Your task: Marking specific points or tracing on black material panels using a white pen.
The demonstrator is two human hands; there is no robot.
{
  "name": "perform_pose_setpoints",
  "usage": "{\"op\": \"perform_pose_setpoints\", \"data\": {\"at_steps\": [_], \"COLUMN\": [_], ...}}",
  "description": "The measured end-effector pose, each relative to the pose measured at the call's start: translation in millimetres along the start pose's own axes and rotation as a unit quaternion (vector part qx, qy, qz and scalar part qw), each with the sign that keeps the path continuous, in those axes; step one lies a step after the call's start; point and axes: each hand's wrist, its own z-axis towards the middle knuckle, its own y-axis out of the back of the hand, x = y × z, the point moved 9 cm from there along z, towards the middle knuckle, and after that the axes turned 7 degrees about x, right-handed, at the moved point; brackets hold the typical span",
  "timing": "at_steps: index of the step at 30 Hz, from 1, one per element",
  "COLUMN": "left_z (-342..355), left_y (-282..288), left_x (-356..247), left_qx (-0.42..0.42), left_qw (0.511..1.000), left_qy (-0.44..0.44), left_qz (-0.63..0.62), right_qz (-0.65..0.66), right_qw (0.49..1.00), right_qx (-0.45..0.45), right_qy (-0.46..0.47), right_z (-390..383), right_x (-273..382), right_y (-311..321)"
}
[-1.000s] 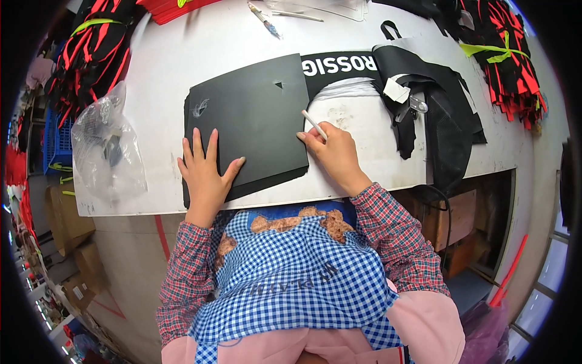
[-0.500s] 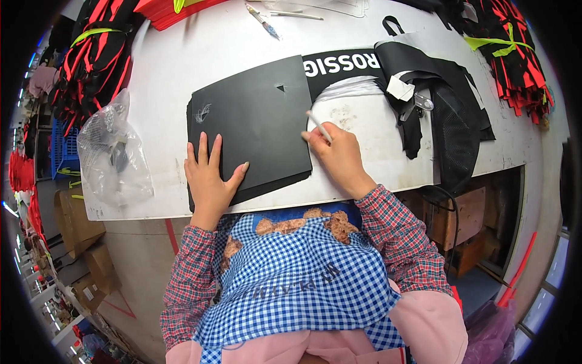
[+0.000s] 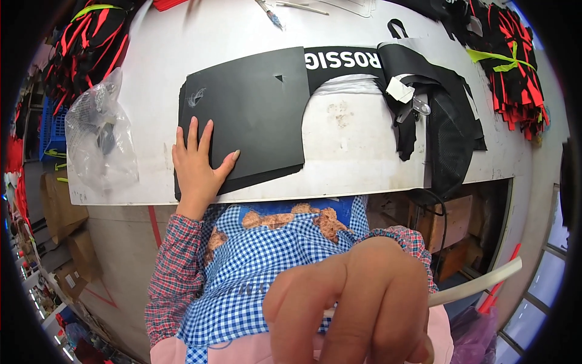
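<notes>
My left hand [image 3: 201, 168] lies with spread fingers on the lower left part of a smooth black sheet [image 3: 257, 115], pressing it onto the white table. The sheet has a small triangular cutout near its upper right and a scuffed hole at upper left. More black material shows under its left and lower edges. My right hand [image 3: 357, 297] is raised off the table, large and close in front of my apron. Its fingers are curled around a slim whitish pen [image 3: 476, 283], whose end sticks out to the right; its other end is mostly hidden by the fingers.
Right of the sheet lie black fabric pieces with white lettering [image 3: 342, 60] and a black mesh piece [image 3: 450, 133] with a metal clip [image 3: 421, 105]. A clear plastic bag [image 3: 103, 136] sits at the left edge. Black-and-red bundles [image 3: 91, 51] flank the table. Pens [image 3: 270, 15] lie at the back.
My right hand has left the sheet's right edge and come up close toward me, still holding the pen. My left hand stays on the sheet; the whole view has shifted slightly.
</notes>
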Motion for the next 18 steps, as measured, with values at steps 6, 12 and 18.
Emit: {"op": "perform_pose_setpoints", "data": {"at_steps": [6,12,18], "left_z": [-0.1,-1.3,-1.9], "left_y": [-0.6,-3.0,-2.8], "left_x": [-1.3,1.7,8.0], "left_qx": [0.001,0.002,0.012], "left_qw": [1.000,1.000,1.000], "left_qy": [0.000,0.000,0.014], "left_qz": [-0.010,-0.004,-0.013], "right_qz": [0.030,0.035,-0.167], "right_qw": [1.000,0.999,0.981], "right_qx": [0.008,0.036,-0.092], "right_qy": [0.000,0.005,-0.028], "right_z": [-3.8,-2.8,-14.7], "right_x": [-5.4,-11.9,-22.2], "right_y": [-1.8,3.9,49.7]}}
